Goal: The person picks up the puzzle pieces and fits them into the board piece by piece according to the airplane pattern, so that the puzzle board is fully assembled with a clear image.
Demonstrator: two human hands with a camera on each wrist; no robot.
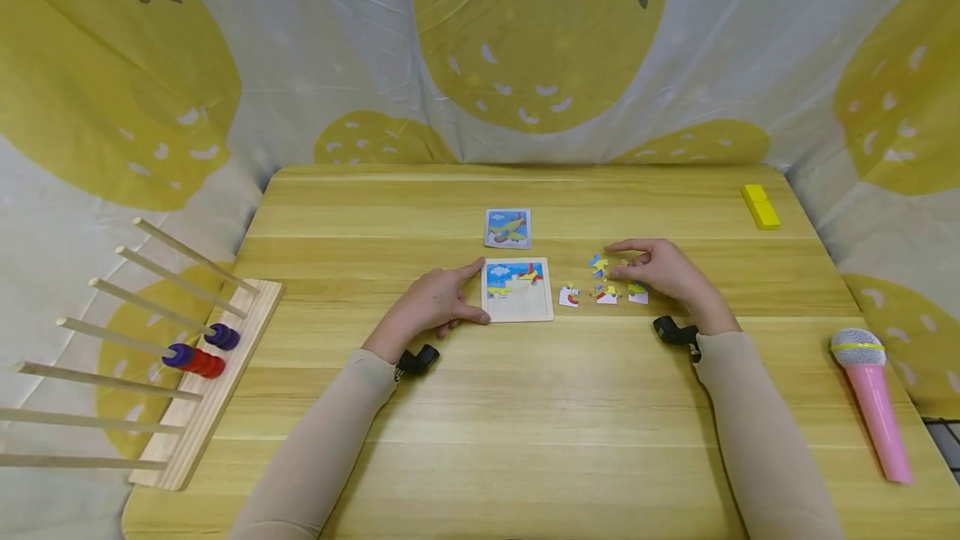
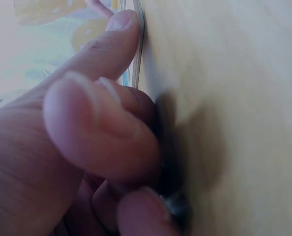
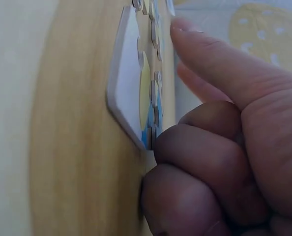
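Observation:
A wooden puzzle board lies mid-table, its upper part and left side filled with blue and yellow pieces of an airplane picture. My left hand holds the board's left side, index finger at the upper corner and thumb at the lower corner. To the board's right my right hand reaches over loose puzzle pieces, thumb and index finger apart. Their tips are right at a blue-and-yellow puzzle piece. In the right wrist view a white-edged puzzle piece lies beside the curled fingers, which partly hide others.
A picture card of the airplane lies behind the board. At the left stands a wooden peg rack with purple and red rings. Yellow blocks lie at the back right, and a pink toy microphone near the right edge.

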